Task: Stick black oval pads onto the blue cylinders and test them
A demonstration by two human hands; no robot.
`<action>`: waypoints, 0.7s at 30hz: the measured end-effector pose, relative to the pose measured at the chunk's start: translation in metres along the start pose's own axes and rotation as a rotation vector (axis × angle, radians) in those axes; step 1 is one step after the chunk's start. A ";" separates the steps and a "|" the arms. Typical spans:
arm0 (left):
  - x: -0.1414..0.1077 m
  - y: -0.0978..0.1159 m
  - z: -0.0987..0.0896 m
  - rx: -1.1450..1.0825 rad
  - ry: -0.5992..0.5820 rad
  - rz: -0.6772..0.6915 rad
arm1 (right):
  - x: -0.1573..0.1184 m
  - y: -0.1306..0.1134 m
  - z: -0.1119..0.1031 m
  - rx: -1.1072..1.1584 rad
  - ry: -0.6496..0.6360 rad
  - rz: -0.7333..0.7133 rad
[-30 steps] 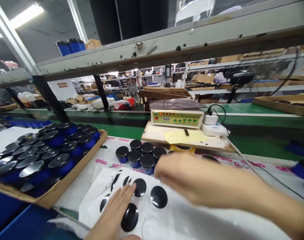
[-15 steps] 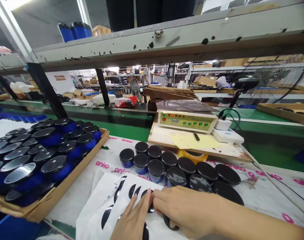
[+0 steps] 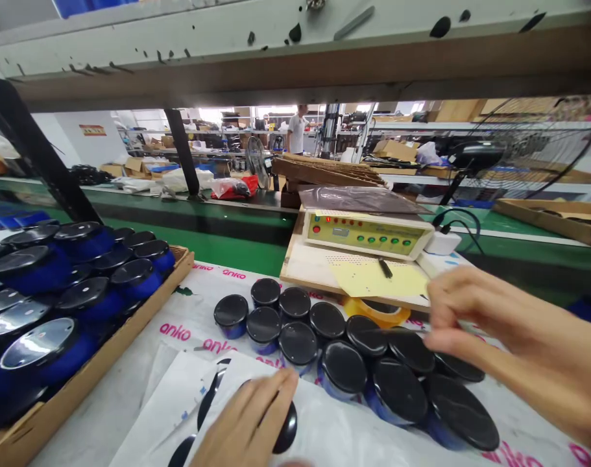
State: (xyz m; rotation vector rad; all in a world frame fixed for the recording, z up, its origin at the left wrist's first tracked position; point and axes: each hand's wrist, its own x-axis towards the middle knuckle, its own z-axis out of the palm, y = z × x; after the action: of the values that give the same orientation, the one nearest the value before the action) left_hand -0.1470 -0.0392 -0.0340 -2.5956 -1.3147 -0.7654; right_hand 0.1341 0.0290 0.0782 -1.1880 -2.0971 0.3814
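Note:
My left hand lies on a white backing sheet, fingers stretched out together over black round stickers. My right hand is raised at the right, above the far end of the rows of containers. Its thumb and fingers are pinched together, and motion blur hides what is between them. Several short blue containers with black round tops stand close together beyond the sheet, between my two hands. More black stickers show along the sheet's left side, partly covered by an upper layer.
A cardboard tray of blue and black containers stands at left. Behind the rows are a yellow tape roll and a control box on a board. A shelf beam crosses overhead. A person stands far back.
My right hand has left the sheet and moved up and right, over the containers. My left hand stays on the sheet. The view has shifted a little.

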 end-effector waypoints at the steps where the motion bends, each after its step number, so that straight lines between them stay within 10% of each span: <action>1: 0.019 -0.005 -0.006 -0.017 0.001 0.059 | 0.012 0.004 0.002 0.068 -0.032 0.032; 6: 0.093 -0.023 0.003 -0.078 -0.211 0.112 | 0.054 0.018 0.044 0.545 0.053 0.267; 11: 0.092 -0.027 0.017 -0.092 -0.314 0.190 | 0.057 0.036 0.062 0.681 -0.022 0.436; 21: 0.094 -0.042 -0.014 -0.601 0.005 0.070 | 0.049 0.040 0.060 0.995 0.024 0.548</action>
State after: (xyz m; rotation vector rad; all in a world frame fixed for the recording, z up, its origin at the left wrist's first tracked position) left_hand -0.1390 0.0495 0.0199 -3.0519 -1.1106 -1.3230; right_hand 0.1011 0.0961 0.0334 -1.0621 -1.1934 1.4371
